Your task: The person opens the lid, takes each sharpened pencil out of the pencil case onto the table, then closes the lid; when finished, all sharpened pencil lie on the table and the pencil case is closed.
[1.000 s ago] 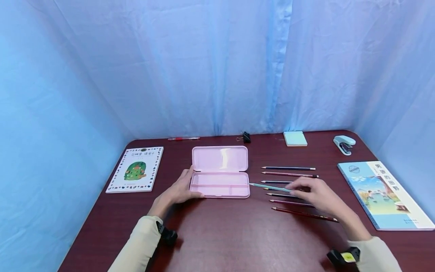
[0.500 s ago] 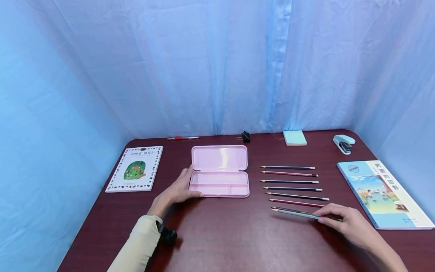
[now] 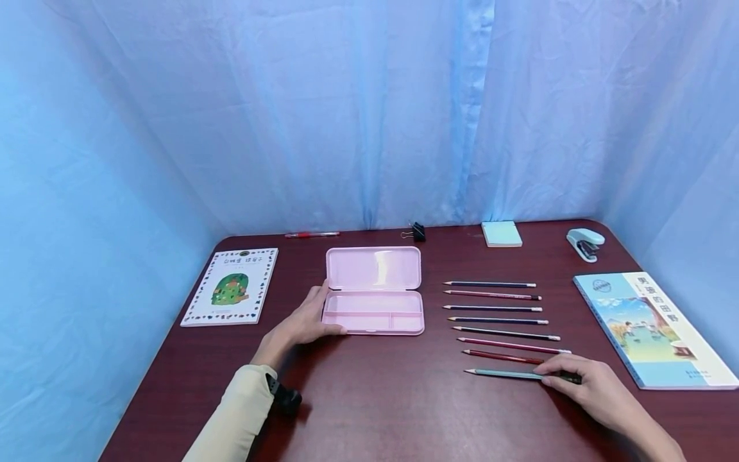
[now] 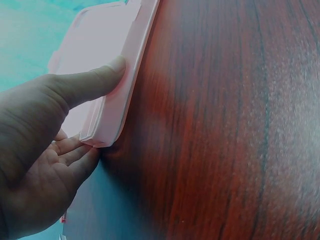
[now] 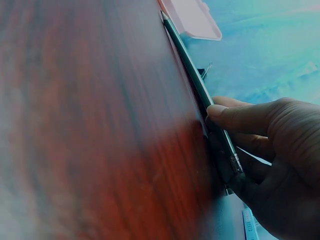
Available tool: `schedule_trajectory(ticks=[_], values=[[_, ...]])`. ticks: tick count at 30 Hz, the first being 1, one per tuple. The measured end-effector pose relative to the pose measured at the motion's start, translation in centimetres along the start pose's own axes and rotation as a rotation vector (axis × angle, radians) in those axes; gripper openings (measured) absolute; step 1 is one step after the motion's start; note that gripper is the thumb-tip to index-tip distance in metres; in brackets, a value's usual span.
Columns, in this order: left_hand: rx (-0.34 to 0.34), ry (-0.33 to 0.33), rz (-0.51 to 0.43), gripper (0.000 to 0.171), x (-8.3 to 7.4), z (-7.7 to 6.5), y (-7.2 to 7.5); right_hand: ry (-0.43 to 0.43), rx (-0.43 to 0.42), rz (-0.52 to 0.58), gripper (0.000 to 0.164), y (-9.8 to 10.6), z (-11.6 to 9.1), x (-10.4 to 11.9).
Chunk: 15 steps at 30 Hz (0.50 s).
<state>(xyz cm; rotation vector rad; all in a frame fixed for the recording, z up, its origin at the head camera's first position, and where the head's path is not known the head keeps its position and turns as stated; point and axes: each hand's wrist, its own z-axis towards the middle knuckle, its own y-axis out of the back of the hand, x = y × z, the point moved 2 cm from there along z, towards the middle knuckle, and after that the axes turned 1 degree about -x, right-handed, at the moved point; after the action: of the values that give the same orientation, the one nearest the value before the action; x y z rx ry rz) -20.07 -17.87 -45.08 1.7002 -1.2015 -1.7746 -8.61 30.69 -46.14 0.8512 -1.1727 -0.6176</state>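
A pink pencil case (image 3: 372, 324) lies with its lid folded back at mid-table, its divided compartments bare. My left hand (image 3: 303, 323) holds the case's left end; in the left wrist view the thumb lies on the front wall and the fingers are at the corner. At the lower right, my right hand (image 3: 589, 385) pinches a light green pencil (image 3: 502, 373) near its back end, the tip pointing left. Just beyond it lies a dark red pencil (image 3: 502, 357), its back end partly hidden by the hand. Farther back, several pencils (image 3: 495, 309) lie in a row, roughly parallel.
A white book (image 3: 231, 287) lies at left and a blue-and-white book (image 3: 655, 330) at right. Along the back edge are a red pen (image 3: 312, 235), a black binder clip (image 3: 418, 232), a sticky-note pad (image 3: 501, 234) and a stapler (image 3: 586, 244). Curtains (image 3: 369, 115) surround the table.
My right hand has carried the light green pencil from beside the case, over the row, to its near side, then slightly closer to me. My left hand stays on the case.
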Motion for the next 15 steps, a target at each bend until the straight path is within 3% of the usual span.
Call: schedule_trajectory(ticks=[15], values=[[0.005, 0.012, 0.006, 0.113, 0.01, 0.14, -0.03, 0.000, 0.000, -0.035, 0.029, -0.24, 0.13, -0.25]])
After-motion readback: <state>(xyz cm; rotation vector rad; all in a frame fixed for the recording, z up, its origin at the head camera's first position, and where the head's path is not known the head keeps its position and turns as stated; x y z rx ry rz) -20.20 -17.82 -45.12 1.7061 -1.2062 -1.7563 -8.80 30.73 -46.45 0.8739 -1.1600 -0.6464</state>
